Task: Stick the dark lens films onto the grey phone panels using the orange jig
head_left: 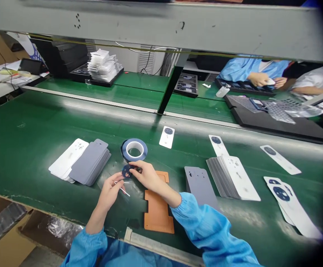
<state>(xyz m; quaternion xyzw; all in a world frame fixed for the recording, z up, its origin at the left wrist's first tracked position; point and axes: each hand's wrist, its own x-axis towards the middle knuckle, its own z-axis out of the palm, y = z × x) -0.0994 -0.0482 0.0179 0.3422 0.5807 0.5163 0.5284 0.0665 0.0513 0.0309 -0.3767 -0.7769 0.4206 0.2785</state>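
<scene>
My right hand pinches a dark blue round sticker with holes by its right side. My left hand has closed fingers at the sticker's left edge and also grips thin tweezers, whose tips point right. Just beyond both hands lies a roll of blue tape with a white core. An orange fixture plate rests on the table under my right forearm, partly covered by it. Left of my hands sit a stack of grey phone-shaped sheets and a stack of white ones.
Right of the fixture are grey sheets and a white-topped stack. Several white sheets with dark round stickers lie farther right. A metal post rises behind. Across the bench, a person in blue sleeves handles something over a black tray.
</scene>
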